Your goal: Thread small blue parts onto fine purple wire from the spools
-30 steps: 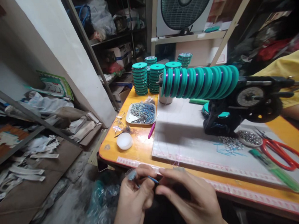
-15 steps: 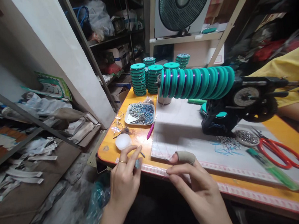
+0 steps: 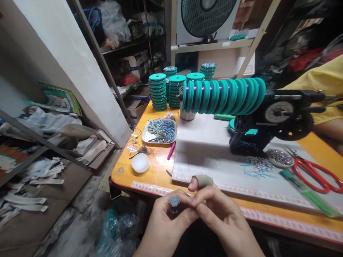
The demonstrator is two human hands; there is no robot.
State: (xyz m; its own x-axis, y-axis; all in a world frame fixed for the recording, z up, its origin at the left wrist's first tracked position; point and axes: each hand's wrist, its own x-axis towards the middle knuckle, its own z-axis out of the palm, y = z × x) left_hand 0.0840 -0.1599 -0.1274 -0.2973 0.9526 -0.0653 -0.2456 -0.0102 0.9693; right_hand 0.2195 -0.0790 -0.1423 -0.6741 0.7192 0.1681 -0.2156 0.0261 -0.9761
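In front of the table edge, my left hand (image 3: 172, 220) and my right hand (image 3: 223, 214) meet at the fingertips. Inside the curl of my left fingers sits a small blue-grey round cluster (image 3: 174, 201), its exact kind unclear. My left thumb and index finger are pinched together against the right fingertips. My right hand pinches too, with one finger in a grey-green wrap (image 3: 204, 180) stretched out above. Whatever lies between the fingertips is too small to make out.
A black winding machine (image 3: 257, 120) carries a row of teal spools (image 3: 224, 97). Around it are spool stacks (image 3: 158, 92), a tray of small metal parts (image 3: 160, 131), a white round dish (image 3: 140, 163), red-handled scissors (image 3: 320, 176) and a green cutter (image 3: 308, 194). At right sits a person in yellow (image 3: 321, 82).
My left hand has moved down and right from beside the white dish to my right hand. Its fingers have closed to a pinch. My right hand has stayed nearly in place.
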